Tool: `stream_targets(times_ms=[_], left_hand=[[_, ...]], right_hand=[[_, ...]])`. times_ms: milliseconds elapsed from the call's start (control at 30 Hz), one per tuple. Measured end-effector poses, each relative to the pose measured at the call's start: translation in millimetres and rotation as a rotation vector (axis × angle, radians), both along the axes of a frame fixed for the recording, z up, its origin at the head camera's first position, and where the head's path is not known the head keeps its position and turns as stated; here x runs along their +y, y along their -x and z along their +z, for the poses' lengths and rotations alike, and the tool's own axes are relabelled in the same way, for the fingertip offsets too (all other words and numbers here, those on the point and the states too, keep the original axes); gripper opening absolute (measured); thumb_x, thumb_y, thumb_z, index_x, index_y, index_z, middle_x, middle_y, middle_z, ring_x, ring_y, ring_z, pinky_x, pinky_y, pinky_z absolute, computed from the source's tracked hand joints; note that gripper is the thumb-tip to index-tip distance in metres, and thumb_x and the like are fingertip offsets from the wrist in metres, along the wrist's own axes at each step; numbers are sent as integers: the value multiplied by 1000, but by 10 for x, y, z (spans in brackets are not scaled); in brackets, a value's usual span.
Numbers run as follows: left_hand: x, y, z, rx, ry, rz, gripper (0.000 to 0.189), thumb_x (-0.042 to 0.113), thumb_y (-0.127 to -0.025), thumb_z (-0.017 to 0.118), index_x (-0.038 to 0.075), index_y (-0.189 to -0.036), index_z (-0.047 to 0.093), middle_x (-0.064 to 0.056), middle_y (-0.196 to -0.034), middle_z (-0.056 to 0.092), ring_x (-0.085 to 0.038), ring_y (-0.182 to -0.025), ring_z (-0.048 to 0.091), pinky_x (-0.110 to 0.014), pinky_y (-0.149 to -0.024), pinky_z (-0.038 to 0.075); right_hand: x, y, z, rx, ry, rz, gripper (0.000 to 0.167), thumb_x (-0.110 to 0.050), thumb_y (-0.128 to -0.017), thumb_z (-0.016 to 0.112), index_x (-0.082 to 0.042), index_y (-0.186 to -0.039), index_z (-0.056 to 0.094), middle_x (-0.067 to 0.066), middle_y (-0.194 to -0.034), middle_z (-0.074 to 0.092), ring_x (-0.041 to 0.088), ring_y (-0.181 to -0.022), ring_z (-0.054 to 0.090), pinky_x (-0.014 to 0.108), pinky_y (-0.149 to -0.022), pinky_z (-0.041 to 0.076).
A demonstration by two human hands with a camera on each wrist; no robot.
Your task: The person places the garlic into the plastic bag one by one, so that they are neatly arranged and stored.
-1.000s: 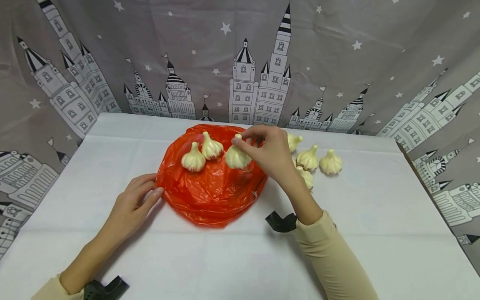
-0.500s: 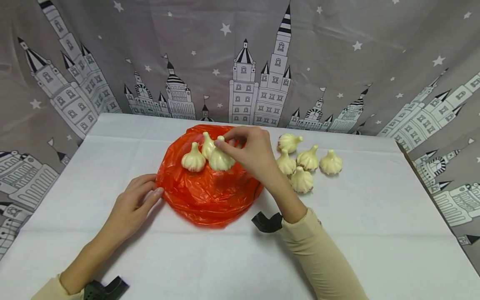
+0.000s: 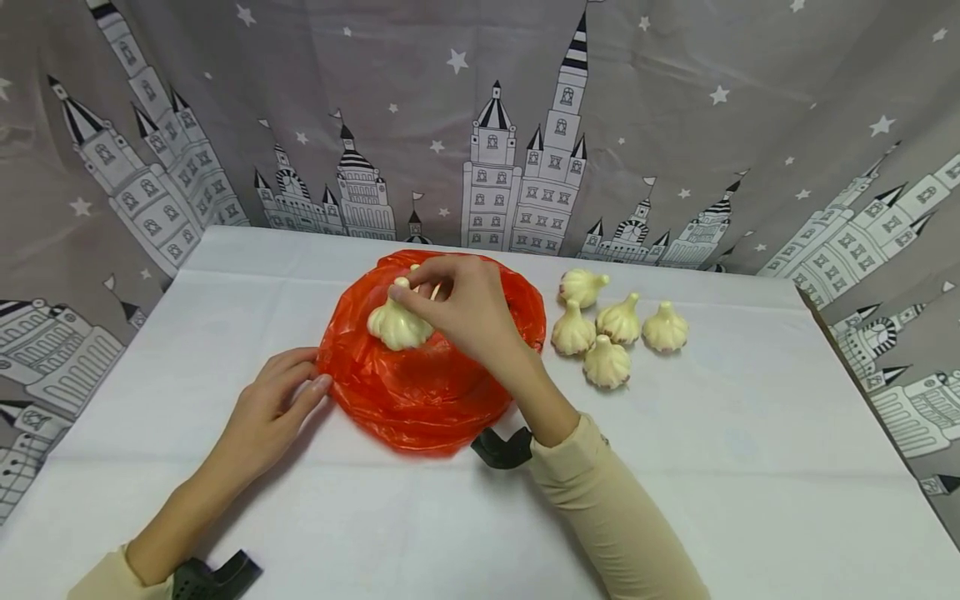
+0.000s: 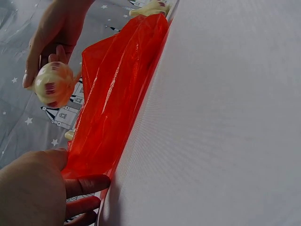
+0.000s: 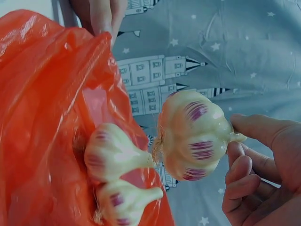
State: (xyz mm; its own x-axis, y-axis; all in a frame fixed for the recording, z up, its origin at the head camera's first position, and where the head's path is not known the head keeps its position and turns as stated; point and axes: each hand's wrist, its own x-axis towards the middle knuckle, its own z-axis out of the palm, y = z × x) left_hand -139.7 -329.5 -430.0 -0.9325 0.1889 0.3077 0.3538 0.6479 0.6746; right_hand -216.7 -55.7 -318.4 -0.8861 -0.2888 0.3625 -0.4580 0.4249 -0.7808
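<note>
My right hand (image 3: 476, 312) pinches a garlic bulb (image 5: 193, 136) by its stem, holding it over the left part of a red plastic bag (image 3: 420, 400). Purple streaks mark the pale bulb, and wispy roots hang from its base. Two more garlic bulbs sit in the bag, one (image 5: 115, 153) beside the other (image 5: 127, 202) in the right wrist view; from the head they are mostly hidden behind the held one. At the bag's left edge, my left hand (image 3: 270, 408) grips the plastic between thumb and fingers.
Several garlic bulbs (image 3: 602, 362) stand grouped on the white tablecloth (image 3: 720, 433) to the right of the bag. Behind the table hangs a grey curtain (image 3: 420, 67) printed with castles and stars. A black wrist mount (image 3: 502, 448) sits on the right arm.
My right hand has carried the garlic bulb leftward across the bag, from its right part to above the two bulbs inside. The left hand has stayed at the bag's edge.
</note>
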Motion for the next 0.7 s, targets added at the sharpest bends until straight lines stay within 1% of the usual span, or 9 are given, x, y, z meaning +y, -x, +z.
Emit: stream_targets(times_ms=[100, 133, 200, 267, 300, 433, 533, 700], left_hand=[[0, 2, -1, -7, 5, 9, 12, 22, -104, 67, 12, -107, 74, -13, -145, 60, -34, -141, 49, -33, -122, 41], [-2, 5, -3, -5, 0, 7, 12, 21, -104, 67, 12, -107, 74, -13, -145, 61, -34, -140, 49, -44, -122, 43], [0, 8, -3, -3, 3, 9, 12, 21, -104, 67, 12, -107, 74, -13, -144, 61, -34, -140, 49, -44, -121, 44], [-2, 11, -4, 4, -3, 2, 12, 20, -104, 67, 11, -107, 74, -15, -144, 61, -36, -140, 49, -63, -115, 44], [-3, 12, -4, 8, -6, -4, 12, 20, -104, 67, 11, -107, 74, -16, -144, 60, -38, -139, 49, -69, -110, 43], [2, 14, 2, 12, -12, -10, 11, 19, -103, 67, 10, -106, 74, -17, -144, 60, -39, -139, 49, -74, -106, 43], [6, 12, 6, 12, -12, -11, 11, 19, -103, 67, 10, -105, 74, -17, -143, 61, -39, -139, 49, -74, -106, 43], [1, 5, 9, 18, -10, -13, 10, 19, -103, 67, 11, -106, 74, -16, -143, 61, -38, -138, 49, -73, -106, 43]], right_hand=[[-59, 1, 1, -16, 3, 15, 17, -28, -91, 85, -12, -95, 82, -3, -75, 68, 15, -67, 61, 22, -56, 50], [-80, 0, 5, -17, 3, 20, 17, -28, -91, 85, -12, -95, 82, -3, -75, 68, 15, -68, 61, 21, -56, 50], [-125, -1, 11, -26, 6, 34, 17, -29, -92, 84, -12, -95, 82, -3, -75, 68, 16, -68, 60, 21, -55, 49], [-173, -6, 8, -34, 8, 50, 17, -28, -92, 84, -12, -97, 82, -2, -75, 68, 16, -68, 60, 21, -54, 49], [-194, -9, 2, -39, 6, 54, 17, -28, -92, 84, -11, -97, 82, -2, -75, 68, 16, -68, 60, 21, -54, 48], [-260, -18, -38, -46, -18, 57, 17, -27, -93, 83, -11, -98, 81, -1, -75, 66, 14, -67, 58, 20, -52, 45], [-292, -18, -81, -35, -46, 52, 17, -27, -93, 83, -11, -98, 82, -2, -75, 67, 13, -66, 57, 19, -51, 43], [-343, -10, -166, -28, -75, 55, 16, -27, -92, 83, -12, -96, 81, -4, -77, 68, 13, -68, 58, 19, -55, 45]])
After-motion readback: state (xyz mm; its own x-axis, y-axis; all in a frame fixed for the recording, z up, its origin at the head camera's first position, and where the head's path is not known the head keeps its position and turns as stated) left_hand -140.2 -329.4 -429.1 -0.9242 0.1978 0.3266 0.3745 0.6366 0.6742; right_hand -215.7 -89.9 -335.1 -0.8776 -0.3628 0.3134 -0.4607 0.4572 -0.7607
